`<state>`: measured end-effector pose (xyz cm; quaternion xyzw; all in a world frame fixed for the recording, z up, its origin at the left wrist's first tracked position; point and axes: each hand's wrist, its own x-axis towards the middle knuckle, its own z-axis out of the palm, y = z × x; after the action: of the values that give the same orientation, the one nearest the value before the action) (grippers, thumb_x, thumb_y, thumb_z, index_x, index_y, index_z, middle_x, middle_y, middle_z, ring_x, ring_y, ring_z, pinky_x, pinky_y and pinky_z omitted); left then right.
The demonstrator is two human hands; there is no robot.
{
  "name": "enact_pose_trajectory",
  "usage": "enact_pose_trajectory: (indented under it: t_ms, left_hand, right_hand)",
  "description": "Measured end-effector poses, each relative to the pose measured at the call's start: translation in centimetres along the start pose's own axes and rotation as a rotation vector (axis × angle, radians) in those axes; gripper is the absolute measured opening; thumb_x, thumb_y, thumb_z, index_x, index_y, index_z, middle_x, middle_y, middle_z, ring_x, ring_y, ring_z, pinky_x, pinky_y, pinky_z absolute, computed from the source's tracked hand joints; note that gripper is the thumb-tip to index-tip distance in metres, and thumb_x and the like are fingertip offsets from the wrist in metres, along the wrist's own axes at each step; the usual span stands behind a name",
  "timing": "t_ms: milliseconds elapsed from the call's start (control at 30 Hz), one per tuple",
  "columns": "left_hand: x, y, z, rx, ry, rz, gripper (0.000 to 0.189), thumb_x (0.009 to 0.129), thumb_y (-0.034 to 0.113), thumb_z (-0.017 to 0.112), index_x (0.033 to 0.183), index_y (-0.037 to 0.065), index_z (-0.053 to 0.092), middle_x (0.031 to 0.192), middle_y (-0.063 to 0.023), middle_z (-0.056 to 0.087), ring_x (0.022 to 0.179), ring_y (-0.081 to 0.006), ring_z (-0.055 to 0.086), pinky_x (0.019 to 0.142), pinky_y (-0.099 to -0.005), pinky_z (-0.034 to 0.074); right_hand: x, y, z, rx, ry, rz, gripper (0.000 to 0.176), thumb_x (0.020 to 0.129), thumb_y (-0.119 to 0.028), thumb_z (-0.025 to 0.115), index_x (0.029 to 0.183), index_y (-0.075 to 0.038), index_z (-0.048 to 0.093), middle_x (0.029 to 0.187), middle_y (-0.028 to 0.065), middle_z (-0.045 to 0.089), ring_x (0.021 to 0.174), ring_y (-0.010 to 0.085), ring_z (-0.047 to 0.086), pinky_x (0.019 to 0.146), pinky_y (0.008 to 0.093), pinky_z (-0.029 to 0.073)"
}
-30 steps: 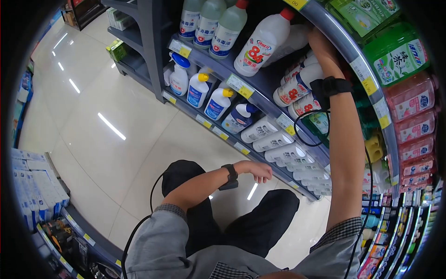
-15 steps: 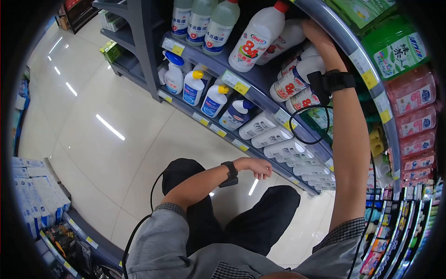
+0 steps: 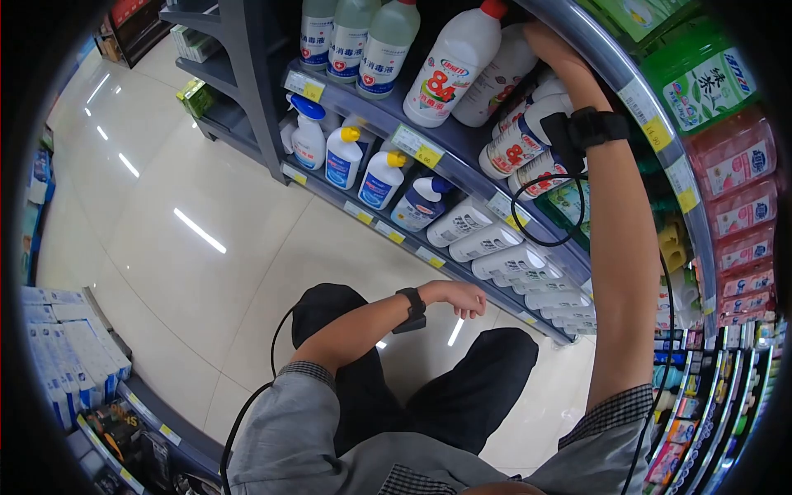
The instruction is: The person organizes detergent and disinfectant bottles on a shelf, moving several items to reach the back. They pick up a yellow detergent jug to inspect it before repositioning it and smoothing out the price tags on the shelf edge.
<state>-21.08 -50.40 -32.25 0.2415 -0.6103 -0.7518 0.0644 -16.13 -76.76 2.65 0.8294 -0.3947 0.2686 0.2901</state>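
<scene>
My right arm reaches up into the shelf, and my right hand (image 3: 551, 44) is at the top end of a white disinfectant bottle (image 3: 497, 81). Its fingers are mostly hidden behind the bottle top and in shadow, but they appear closed around that end. Just left of it stands another white bottle (image 3: 455, 64) with a red cap and a large "84" label. More white "84" bottles (image 3: 513, 148) lie tilted below my right wrist. My left hand (image 3: 460, 297) hangs over my knees in front of the lower shelf, fingers curled with nothing in them.
The shelf edge (image 3: 417, 147) carries price tags. Spray and cleaner bottles (image 3: 341, 157) line the lower level. Another curved shelf edge (image 3: 652, 124) with green and pink bottles passes close to my right arm. A black cable (image 3: 518, 216) loops from the right wrist strap. Stacked boxes (image 3: 70, 351) stand at left.
The white bottle at my right hand has turned and stands more upright, its label shifted. My right hand has moved slightly left with it. My left hand stays almost still.
</scene>
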Motion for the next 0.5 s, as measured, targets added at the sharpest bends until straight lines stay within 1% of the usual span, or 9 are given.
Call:
enact_pose_trajectory:
  t_ms: [300,500]
  left_hand:
    - [-0.4,0.3,0.3,0.026,0.005,-0.002,0.033,0.083,0.031,0.055,0.100,0.003,0.054,0.084,-0.0044,0.060,0.071,-0.0142,0.058,0.059,-0.0256,0.046]
    - [-0.1,0.1,0.4,0.025,0.000,0.008,0.030,0.082,0.029,0.055,0.098,0.003,0.054,0.083,-0.0041,0.059,0.069,-0.0136,0.058,0.059,-0.0257,0.046]
  right_hand:
    - [-0.3,-0.9,-0.4,0.008,-0.015,-0.013,0.030,0.085,-0.018,0.043,0.103,-0.001,0.058,0.103,0.0208,0.059,0.096,0.0348,0.055,0.086,0.0394,0.043]
    - [-0.6,-1.1,-0.8,0.013,-0.013,-0.017,0.030,0.086,-0.018,0.040,0.102,0.000,0.059,0.102,0.0205,0.060,0.095,0.0342,0.055,0.086,0.0388,0.043]
